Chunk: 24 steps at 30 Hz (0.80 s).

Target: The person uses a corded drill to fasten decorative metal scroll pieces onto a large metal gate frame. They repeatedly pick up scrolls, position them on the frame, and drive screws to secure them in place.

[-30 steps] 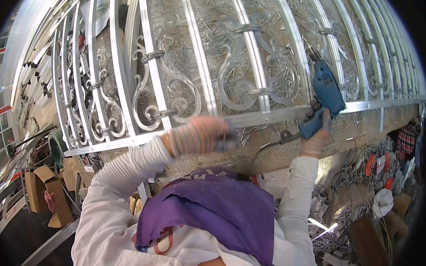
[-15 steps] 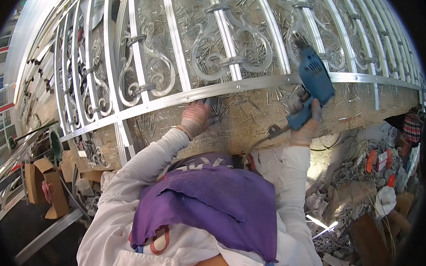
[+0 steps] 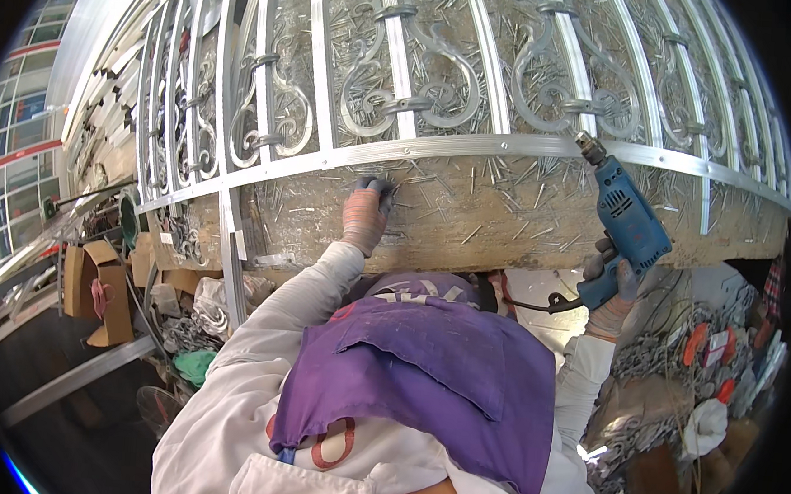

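Room to pass over the near worktop (image 3: 455, 237); silver railing (image 3: 456, 148) blocks beyond

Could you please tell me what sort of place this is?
Probably a metalworking workshop: the right hand holds a blue power drill, and a metal railing-like frame lies over a worktop strewn with thin metal pieces.

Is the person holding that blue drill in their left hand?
No, the blue drill is gripped in the right hand.
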Each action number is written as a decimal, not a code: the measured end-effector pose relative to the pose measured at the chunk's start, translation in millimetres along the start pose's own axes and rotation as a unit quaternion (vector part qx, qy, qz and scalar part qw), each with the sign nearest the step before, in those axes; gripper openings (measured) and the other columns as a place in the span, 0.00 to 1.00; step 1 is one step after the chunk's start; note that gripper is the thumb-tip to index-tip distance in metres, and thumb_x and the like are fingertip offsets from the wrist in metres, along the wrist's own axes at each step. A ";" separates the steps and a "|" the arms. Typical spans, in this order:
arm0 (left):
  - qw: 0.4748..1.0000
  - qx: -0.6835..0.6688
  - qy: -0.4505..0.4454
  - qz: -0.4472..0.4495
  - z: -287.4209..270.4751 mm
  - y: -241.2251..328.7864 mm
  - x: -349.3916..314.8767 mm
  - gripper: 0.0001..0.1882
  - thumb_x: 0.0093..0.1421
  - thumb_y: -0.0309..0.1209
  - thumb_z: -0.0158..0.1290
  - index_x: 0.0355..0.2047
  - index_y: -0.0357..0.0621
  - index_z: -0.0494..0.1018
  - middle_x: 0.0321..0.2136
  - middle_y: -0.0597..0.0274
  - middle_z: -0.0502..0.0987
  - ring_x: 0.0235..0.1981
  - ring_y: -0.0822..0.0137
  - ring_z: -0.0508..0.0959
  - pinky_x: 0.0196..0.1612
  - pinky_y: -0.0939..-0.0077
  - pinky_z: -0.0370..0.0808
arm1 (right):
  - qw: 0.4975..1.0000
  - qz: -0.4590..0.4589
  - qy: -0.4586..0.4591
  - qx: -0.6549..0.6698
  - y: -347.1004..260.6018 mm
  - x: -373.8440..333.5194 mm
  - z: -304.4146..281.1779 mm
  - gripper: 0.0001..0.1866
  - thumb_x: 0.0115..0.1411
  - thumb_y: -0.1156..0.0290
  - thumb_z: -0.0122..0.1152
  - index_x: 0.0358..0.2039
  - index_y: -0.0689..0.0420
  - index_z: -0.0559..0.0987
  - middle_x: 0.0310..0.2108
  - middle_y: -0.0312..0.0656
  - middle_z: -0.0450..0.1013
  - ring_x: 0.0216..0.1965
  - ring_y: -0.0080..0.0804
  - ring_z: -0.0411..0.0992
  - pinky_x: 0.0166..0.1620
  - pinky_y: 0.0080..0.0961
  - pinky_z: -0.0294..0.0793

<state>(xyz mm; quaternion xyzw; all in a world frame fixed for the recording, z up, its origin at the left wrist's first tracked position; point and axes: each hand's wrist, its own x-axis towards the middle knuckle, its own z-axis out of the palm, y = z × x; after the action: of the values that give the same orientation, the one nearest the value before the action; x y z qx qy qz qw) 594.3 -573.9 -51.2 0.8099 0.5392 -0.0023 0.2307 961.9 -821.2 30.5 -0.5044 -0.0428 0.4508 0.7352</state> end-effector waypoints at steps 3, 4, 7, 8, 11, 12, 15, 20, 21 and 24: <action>0.998 0.009 -0.035 -0.049 0.2 9.1 8.3 0.12 0.61 0.34 0.61 0.43 0.44 0.79 0.42 0.45 0.80 0.43 0.43 0.81 0.46 0.52 0.77 | 0.999 -0.002 -0.031 -0.028 -11.9 17.9 -3.2 0.33 0.57 0.58 0.72 0.55 0.68 0.74 0.42 0.49 0.78 0.26 0.29 0.78 0.25 0.25 0.83; 0.997 0.023 -0.047 -0.063 -3.0 11.4 10.4 0.12 0.61 0.35 0.61 0.42 0.43 0.79 0.41 0.44 0.80 0.43 0.44 0.81 0.46 0.52 0.78 | 0.999 0.003 -0.043 -0.032 -15.2 23.8 0.0 0.33 0.56 0.58 0.72 0.55 0.67 0.74 0.41 0.49 0.78 0.26 0.29 0.78 0.25 0.25 0.83; 0.993 0.035 -0.057 -0.100 6.0 -2.4 15.2 0.13 0.61 0.37 0.62 0.42 0.43 0.78 0.40 0.44 0.81 0.43 0.43 0.81 0.47 0.53 0.78 | 0.995 0.018 -0.072 -0.062 -22.8 42.6 18.7 0.32 0.56 0.58 0.73 0.54 0.67 0.75 0.41 0.49 0.78 0.26 0.29 0.78 0.23 0.24 0.82; 0.995 0.037 -0.039 -0.089 8.3 -7.6 11.0 0.14 0.60 0.36 0.62 0.42 0.42 0.78 0.39 0.43 0.81 0.42 0.44 0.81 0.46 0.53 0.79 | 0.994 0.023 -0.081 -0.075 -24.7 46.8 27.3 0.32 0.55 0.58 0.73 0.53 0.67 0.75 0.40 0.49 0.78 0.26 0.29 0.78 0.23 0.23 0.82; 0.995 -0.081 0.056 -0.019 -22.0 17.1 0.2 0.11 0.63 0.29 0.59 0.44 0.40 0.78 0.37 0.48 0.82 0.38 0.51 0.83 0.43 0.60 0.80 | 0.991 0.032 -0.090 -0.091 -27.7 53.2 41.7 0.32 0.55 0.57 0.73 0.52 0.67 0.75 0.40 0.49 0.78 0.26 0.29 0.78 0.23 0.23 0.82; 0.988 -0.138 0.073 -0.022 -31.9 12.4 -3.3 0.11 0.63 0.28 0.59 0.45 0.40 0.78 0.36 0.50 0.82 0.37 0.56 0.83 0.42 0.63 0.80 | 0.990 0.039 -0.092 -0.104 -31.2 53.0 49.3 0.33 0.54 0.56 0.72 0.53 0.67 0.75 0.39 0.48 0.78 0.25 0.28 0.78 0.23 0.23 0.80; 0.931 -0.313 0.175 -0.062 -72.3 -7.2 -3.2 0.11 0.66 0.28 0.58 0.47 0.40 0.78 0.36 0.60 0.83 0.33 0.74 0.80 0.38 0.76 0.78 | 0.984 0.026 -0.102 -0.140 -28.2 57.4 60.8 0.34 0.53 0.55 0.73 0.53 0.66 0.75 0.39 0.48 0.78 0.25 0.27 0.77 0.22 0.22 0.79; 0.876 -0.331 0.279 -0.212 -166.4 -69.9 27.8 0.12 0.66 0.31 0.60 0.47 0.40 0.80 0.36 0.61 0.85 0.35 0.72 0.81 0.41 0.77 0.79 | 0.976 0.031 -0.124 -0.174 -23.8 68.0 94.6 0.35 0.52 0.54 0.73 0.53 0.65 0.75 0.38 0.46 0.78 0.25 0.26 0.77 0.22 0.22 0.78; 0.892 -0.286 0.273 -0.217 -172.3 -85.7 36.5 0.12 0.66 0.32 0.60 0.47 0.40 0.80 0.37 0.61 0.85 0.35 0.72 0.81 0.41 0.78 0.78 | 0.975 0.033 -0.123 -0.181 -22.1 70.2 98.9 0.35 0.51 0.54 0.74 0.53 0.65 0.75 0.38 0.46 0.78 0.25 0.26 0.77 0.22 0.22 0.78; 0.926 -0.203 0.247 -0.201 -156.6 -146.9 63.4 0.10 0.65 0.32 0.62 0.44 0.42 0.82 0.37 0.60 0.86 0.37 0.70 0.82 0.42 0.75 0.78 | 0.965 0.039 -0.127 -0.225 -25.3 68.3 124.2 0.36 0.51 0.54 0.74 0.54 0.65 0.75 0.38 0.47 0.79 0.25 0.27 0.77 0.24 0.22 0.79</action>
<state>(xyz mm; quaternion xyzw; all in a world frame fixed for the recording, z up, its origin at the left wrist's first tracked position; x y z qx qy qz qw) 454.1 -413.8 18.2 0.5957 0.7194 0.2612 0.2438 953.6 -687.7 84.0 -0.5970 -0.2163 0.5182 0.5729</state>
